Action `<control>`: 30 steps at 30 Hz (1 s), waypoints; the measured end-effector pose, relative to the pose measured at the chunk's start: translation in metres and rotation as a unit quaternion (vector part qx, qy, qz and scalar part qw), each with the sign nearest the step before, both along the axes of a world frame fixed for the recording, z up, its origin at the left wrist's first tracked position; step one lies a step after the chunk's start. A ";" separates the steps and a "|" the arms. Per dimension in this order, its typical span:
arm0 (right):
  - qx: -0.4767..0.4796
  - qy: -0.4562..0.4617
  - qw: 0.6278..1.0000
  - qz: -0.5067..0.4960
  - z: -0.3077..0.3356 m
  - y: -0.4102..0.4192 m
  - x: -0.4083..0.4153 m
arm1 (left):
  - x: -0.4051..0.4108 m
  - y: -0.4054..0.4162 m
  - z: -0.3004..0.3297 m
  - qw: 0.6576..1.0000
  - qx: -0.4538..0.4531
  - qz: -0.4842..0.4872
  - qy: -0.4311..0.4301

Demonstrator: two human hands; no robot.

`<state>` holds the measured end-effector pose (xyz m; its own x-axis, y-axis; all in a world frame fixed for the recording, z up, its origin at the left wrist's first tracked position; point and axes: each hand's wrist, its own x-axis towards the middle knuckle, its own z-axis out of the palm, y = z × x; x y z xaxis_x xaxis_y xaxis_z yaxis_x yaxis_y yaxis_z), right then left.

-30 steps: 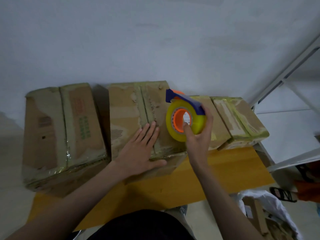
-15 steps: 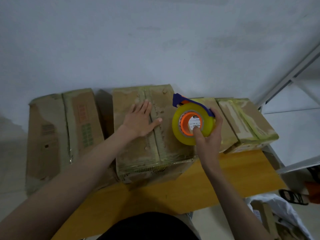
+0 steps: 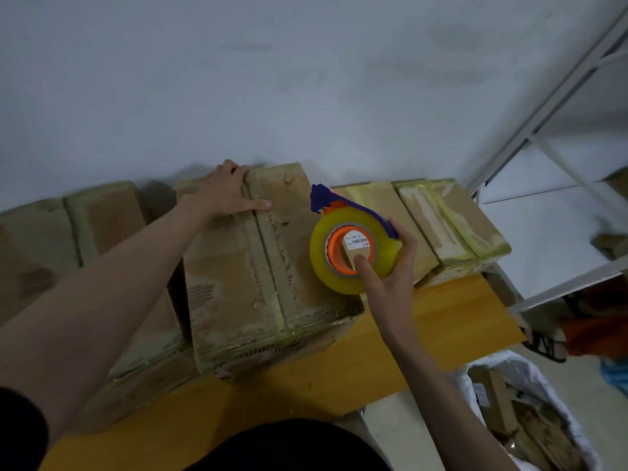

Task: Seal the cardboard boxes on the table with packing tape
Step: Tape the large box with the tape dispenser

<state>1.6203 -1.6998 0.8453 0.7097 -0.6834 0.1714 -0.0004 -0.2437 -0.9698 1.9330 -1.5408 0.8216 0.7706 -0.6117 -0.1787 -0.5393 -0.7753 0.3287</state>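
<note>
Three worn cardboard boxes stand in a row on the yellow wooden table. My left hand lies flat on the far end of the middle box, fingers curled over its back edge beside the centre seam. My right hand grips a tape dispenser with a yellow tape roll, orange core and blue cutter. It hovers over the right part of the middle box. The left box is partly hidden by my left forearm. The right box shows yellowish tape strips.
A grey wall rises right behind the boxes. A white metal shelf rack stands to the right of the table. On the floor at lower right sits a white bag with cardboard scraps. A sandalled foot shows near the rack.
My left hand has slid from the near end of the middle box to its far edge. The dispenser has turned a little in my right hand, staying over the box's right side.
</note>
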 end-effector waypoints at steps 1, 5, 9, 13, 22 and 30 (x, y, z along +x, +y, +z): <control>0.000 0.003 1.000 -0.003 -0.001 -0.002 -0.003 | 0.001 0.000 -0.002 1.000 -0.014 0.002 0.001; 0.053 0.025 0.998 -0.035 -0.003 -0.013 -0.012 | -0.001 0.003 -0.008 0.998 -0.056 0.004 0.006; 0.127 0.031 0.990 -0.060 0.000 -0.019 -0.016 | -0.016 0.005 -0.012 0.997 -0.073 -0.002 0.008; 0.140 0.015 0.989 -0.049 0.006 -0.019 -0.018 | -0.038 0.009 -0.013 0.995 -0.099 -0.015 0.007; 0.097 -0.003 0.995 0.021 0.021 -0.019 -0.004 | -0.097 0.011 -0.017 0.991 -0.092 -0.096 -0.006; -0.014 0.011 0.994 0.110 0.020 -0.016 0.022 | -0.129 0.003 -0.028 0.986 -0.098 -0.134 -0.028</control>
